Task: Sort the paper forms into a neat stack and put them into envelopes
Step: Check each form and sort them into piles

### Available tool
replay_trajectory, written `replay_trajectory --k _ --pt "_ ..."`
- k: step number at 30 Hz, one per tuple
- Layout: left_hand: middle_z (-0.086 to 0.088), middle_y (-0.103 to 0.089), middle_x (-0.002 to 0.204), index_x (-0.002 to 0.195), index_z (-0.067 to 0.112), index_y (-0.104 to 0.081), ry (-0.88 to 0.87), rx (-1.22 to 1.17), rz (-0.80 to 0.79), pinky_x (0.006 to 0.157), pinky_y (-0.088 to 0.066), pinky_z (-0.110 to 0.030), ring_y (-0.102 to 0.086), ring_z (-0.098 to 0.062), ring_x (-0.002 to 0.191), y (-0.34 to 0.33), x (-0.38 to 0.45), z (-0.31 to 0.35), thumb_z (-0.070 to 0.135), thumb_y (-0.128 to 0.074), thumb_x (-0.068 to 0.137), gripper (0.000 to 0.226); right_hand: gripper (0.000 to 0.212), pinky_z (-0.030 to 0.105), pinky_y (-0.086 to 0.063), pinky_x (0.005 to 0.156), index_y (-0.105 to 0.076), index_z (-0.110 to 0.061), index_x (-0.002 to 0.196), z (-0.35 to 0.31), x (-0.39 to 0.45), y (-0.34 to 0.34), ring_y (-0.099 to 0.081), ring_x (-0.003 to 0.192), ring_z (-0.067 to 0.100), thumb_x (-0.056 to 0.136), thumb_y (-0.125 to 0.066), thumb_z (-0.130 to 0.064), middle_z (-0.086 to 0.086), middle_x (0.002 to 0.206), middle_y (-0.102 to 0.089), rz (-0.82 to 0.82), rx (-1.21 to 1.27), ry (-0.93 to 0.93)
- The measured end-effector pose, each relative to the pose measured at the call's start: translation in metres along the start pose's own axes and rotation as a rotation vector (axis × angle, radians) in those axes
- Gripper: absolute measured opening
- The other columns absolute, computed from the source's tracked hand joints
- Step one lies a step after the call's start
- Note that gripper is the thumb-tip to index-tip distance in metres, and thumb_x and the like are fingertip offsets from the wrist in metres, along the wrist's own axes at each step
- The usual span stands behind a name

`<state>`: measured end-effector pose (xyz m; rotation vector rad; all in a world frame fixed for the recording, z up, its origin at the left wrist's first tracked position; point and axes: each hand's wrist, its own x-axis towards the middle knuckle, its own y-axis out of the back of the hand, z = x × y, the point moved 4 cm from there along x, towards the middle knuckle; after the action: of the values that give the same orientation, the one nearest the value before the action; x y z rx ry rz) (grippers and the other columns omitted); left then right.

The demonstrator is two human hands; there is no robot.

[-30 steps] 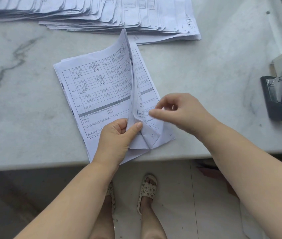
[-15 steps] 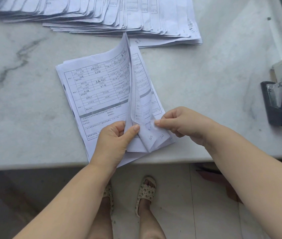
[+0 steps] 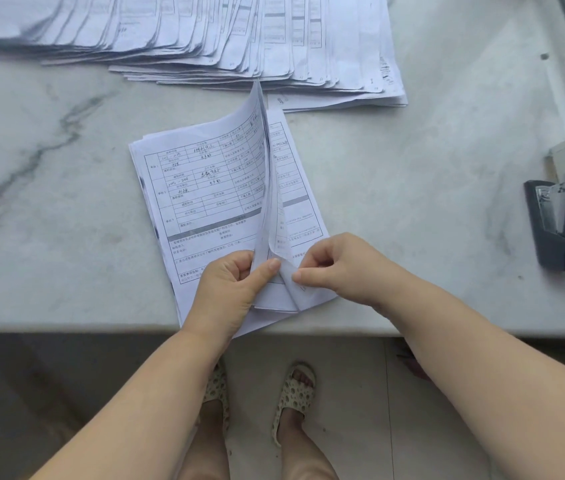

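Two hands leafing through a stack of forms (image 3: 205, 188) at the marble worktop (image 3: 412, 202) edge.
The left hand (image 3: 236, 285) grips the lifted sheets upright, thumb pressed on; just right of that grip, the right hand (image 3: 340, 268) pinches one sheet's (image 3: 289, 285) lower corner. Beyond lie fanned forms (image 3: 239, 36).

Matt paper forms (image 3: 205, 188) on smooth marble table (image 3: 412, 202).
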<state>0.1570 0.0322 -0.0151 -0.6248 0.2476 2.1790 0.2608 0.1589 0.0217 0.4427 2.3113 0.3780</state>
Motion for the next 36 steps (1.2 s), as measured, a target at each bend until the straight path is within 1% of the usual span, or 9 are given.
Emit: replay_trajectory --k 5,8,12,16,20,23,27,32,36 --pt "-0.012 -0.074 0.091 0.088 0.009 -0.072 0.001 0.023 0.037 0.084 -0.051 -0.046 -0.065 -0.019 0.082 -0.002 0.001 0.003 0.027 -0.066 0.085 0.019 0.033 0.020 -0.027 0.052 -0.057 -0.019 0.058 0.009 0.001 0.020 -0.036 0.057 0.011 0.087 -0.069 -0.028 -0.005 0.060 -0.043 -0.054 0.106 -0.133" --pt "-0.003 -0.075 0.089 0.085 0.016 -0.072 0.030 0.006 0.001 0.081 -0.053 -0.033 -0.067 -0.014 0.083 -0.005 -0.001 0.003 0.035 -0.061 0.083 0.022 0.030 0.023 -0.033 0.056 -0.066 -0.018 0.068 0.016 0.003 0.047 -0.041 0.061 0.012 0.092 -0.061 -0.035 -0.004 0.068 -0.050 0.112 0.076 -0.169" --pt "-0.007 -0.073 0.081 0.084 0.002 -0.067 0.010 0.063 0.011 0.072 -0.056 -0.022 -0.068 -0.016 0.076 -0.008 -0.002 0.002 0.009 -0.054 0.094 0.018 0.024 0.023 -0.041 0.058 -0.071 -0.016 0.085 0.031 0.000 0.054 -0.048 0.063 0.015 0.097 -0.052 -0.025 -0.002 0.083 -0.063 0.044 0.223 -0.213" --pt "-0.006 -0.072 0.082 0.088 0.012 -0.066 0.024 0.087 0.062 0.071 -0.055 -0.026 -0.068 -0.019 0.076 -0.013 -0.003 0.004 0.022 -0.064 0.090 0.011 0.017 0.025 -0.045 0.063 -0.067 -0.019 0.095 0.035 0.001 0.047 -0.057 0.070 0.015 0.095 -0.052 -0.011 0.001 0.090 -0.067 0.073 0.193 -0.188" --pt "0.019 -0.060 0.105 0.104 0.037 -0.055 -0.248 0.640 -0.019 0.080 -0.042 -0.010 -0.055 -0.001 0.090 -0.032 -0.017 0.006 0.059 -0.065 0.061 0.050 0.019 0.027 -0.048 0.067 -0.069 -0.022 0.100 0.032 0.002 0.040 -0.059 0.075 0.015 0.090 -0.059 -0.010 -0.002 0.090 -0.066 0.008 0.122 -0.090" --pt "0.011 -0.054 0.123 0.120 0.029 -0.051 -0.508 1.014 -0.050 0.094 -0.041 -0.020 -0.049 -0.010 0.108 -0.048 -0.023 -0.003 0.047 -0.058 0.067 0.057 0.019 0.018 -0.048 0.064 -0.068 -0.017 0.106 0.025 0.004 0.039 -0.059 0.072 0.013 0.090 -0.060 -0.010 -0.004 0.086 -0.063 0.020 0.150 -0.023" --pt "0.008 -0.064 0.118 0.111 0.022 -0.068 -0.511 0.828 -0.033 0.098 -0.033 -0.008 -0.052 -0.003 0.109 -0.033 -0.017 -0.006 0.039 -0.055 0.074 0.043 0.019 0.019 -0.051 0.069 -0.065 -0.019 0.107 0.027 0.004 0.041 -0.066 0.075 0.009 0.094 -0.054 -0.012 0.000 0.090 -0.068 -0.020 0.359 -0.051" --pt "0.020 -0.066 0.113 0.094 0.033 -0.073 -0.382 0.526 -0.073 0.079 -0.045 -0.012 -0.061 -0.001 0.101 -0.019 -0.009 -0.005 0.031 -0.078 0.070 0.025 0.021 0.027 -0.053 0.076 -0.063 -0.021 0.103 0.035 0.006 0.045 -0.066 0.077 0.013 0.096 -0.049 -0.007 0.001 0.090 -0.068 -0.018 0.458 -0.056" --pt "0.024 -0.067 0.110 0.088 0.035 -0.072 -0.340 0.425 -0.101 0.077 -0.047 -0.014 -0.064 -0.005 0.093 -0.015 -0.005 -0.005 0.030 -0.077 0.069 0.021 0.017 0.023 -0.053 0.069 -0.063 -0.019 0.098 0.045 0.002 0.050 -0.065 0.073 0.011 0.096 -0.051 -0.007 -0.002 0.083 -0.070 0.073 0.441 -0.032"
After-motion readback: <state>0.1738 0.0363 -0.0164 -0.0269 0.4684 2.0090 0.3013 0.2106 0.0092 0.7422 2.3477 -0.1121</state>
